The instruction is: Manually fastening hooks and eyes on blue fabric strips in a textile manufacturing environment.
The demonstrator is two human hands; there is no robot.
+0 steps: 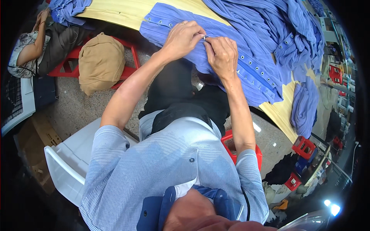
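A blue-violet ribbed garment (169, 32) lies across the table edge in front of me, with rows of round metal eyelets (250, 62) and a line of small silvery fasteners (252, 82) along its bands. My left hand (184, 37) is closed over it, thumb and fingertips pinched together. My right hand (223, 56) is pinched too, its fingertips meeting the left ones. Between the fingertips a small silvery fastener (204, 37) shows at the fabric. Its exact shape is too small to tell.
A pale yellow table (111, 11) carries a heap of the same blue-violet cloth (262, 19) at the right. Left of me, a tan cloth bundle (101, 61) rests on a red stool (133, 54). Another person (32, 54) sits at the far left. A white chair (73, 154) stands beside me.
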